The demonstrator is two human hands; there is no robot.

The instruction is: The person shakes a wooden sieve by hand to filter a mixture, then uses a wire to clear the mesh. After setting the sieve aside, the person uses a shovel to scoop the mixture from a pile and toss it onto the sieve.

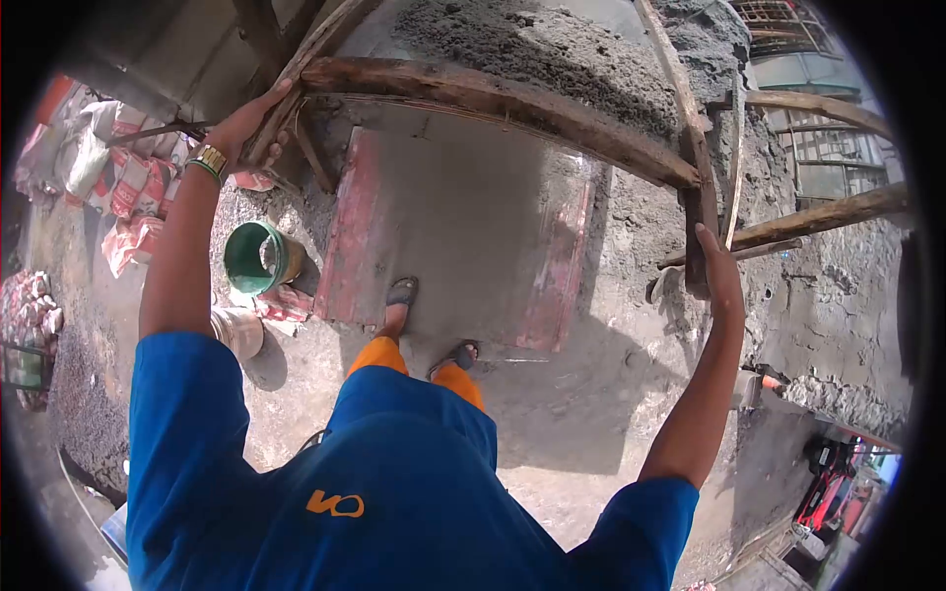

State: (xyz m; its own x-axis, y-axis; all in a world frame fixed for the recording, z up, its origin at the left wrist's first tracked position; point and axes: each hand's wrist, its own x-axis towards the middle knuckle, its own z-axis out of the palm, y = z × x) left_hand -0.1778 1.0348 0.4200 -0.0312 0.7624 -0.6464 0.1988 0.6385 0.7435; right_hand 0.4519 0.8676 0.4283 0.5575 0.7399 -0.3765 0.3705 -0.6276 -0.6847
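I hold a rough wooden frame [503, 113] out in front of me, with a thick crossbar joining two side rails. My left hand [251, 123], with a watch at the wrist, is closed round the left rail near the crossbar's end. On the other side my right hand [721, 268] grips the lower end of the right rail; part of its fingers is hidden behind the wood. Beneath the frame, a reddish board [345, 236] lies on the ground, its middle coated in smooth grey material that looks like wet cement. My feet are at its near edge.
A green bucket [248, 258] and a pale bucket [236, 333] stand left of the board. Red-and-white sacks [128, 187] are piled farther left. Rough grey mortar [581, 64] spreads beyond the frame. Wooden poles [823, 217] jut in from the right.
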